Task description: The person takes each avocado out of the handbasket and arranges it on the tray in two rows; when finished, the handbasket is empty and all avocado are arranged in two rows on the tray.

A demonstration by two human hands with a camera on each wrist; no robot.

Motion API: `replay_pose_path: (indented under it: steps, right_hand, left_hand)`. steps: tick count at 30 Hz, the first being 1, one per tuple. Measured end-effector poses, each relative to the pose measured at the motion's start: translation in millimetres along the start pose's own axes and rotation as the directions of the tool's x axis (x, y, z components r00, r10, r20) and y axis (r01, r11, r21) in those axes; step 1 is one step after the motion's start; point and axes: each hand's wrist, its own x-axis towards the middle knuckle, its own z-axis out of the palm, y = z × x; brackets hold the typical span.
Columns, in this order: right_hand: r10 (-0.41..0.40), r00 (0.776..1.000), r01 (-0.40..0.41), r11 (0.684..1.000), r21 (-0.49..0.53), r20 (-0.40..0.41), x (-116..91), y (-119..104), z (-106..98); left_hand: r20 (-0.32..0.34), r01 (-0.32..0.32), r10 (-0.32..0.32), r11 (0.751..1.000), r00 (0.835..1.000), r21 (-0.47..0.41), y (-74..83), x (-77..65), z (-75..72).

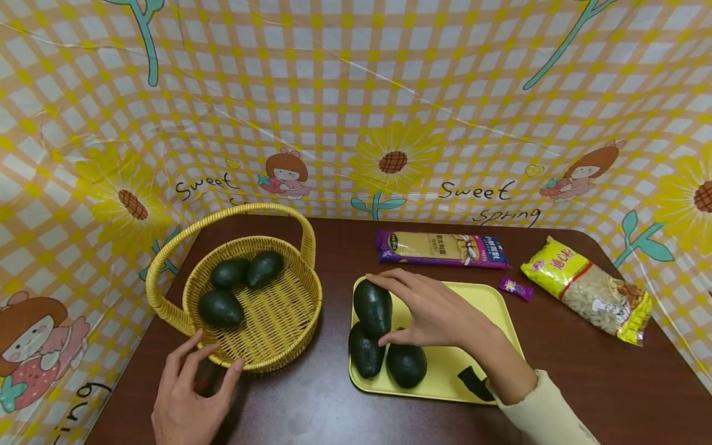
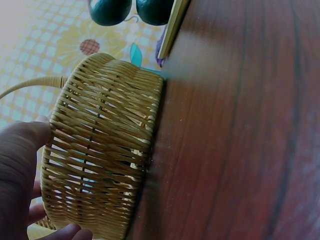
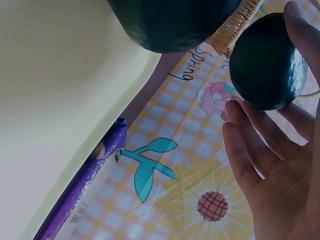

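My right hand [image 1: 428, 306] grips a dark green avocado [image 1: 372, 308] over the left side of a yellow tray [image 1: 450, 358], with the thumb on one side and fingers on the other. Under and beside it on the tray lie a second avocado [image 1: 366, 351] and a third avocado [image 1: 406, 366]. In the right wrist view the held avocado [image 3: 267, 62] shows between thumb and fingers. My left hand [image 1: 191, 392], fingers spread, rests against the near rim of a yellow wicker basket [image 1: 289, 315]. Three avocados [image 1: 220, 308] lie inside the basket. The left thumb [image 2: 37, 132] touches its rim.
Behind the tray lies a purple pasta packet [image 1: 445, 248]. A small purple sachet [image 1: 515, 288] and a yellow bag [image 1: 589, 290] lie to the right. The basket's tall handle [image 1: 222, 216] arches over it. A black patch [image 1: 474, 383] marks the tray's near right.
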Motion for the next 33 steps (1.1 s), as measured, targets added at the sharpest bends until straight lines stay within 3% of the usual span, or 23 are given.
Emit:
replay_pose_path:
  steps: [15, 33]
  right_hand:
    - [0.11, 0.994, -0.11, 0.994, -0.009, -0.002, -26, 3, -4]
    - [0.176, 0.984, -0.176, 0.984, -0.024, -0.01, -52, 7, -10]
  left_hand:
    - [-0.002, -0.007, 0.007, 1.0, 1.0, 0.001, -0.6, -0.8, 0.7]
    - [0.006, 0.005, -0.005, 1.0, 1.0, 0.006, 0.1, -0.2, -0.5]
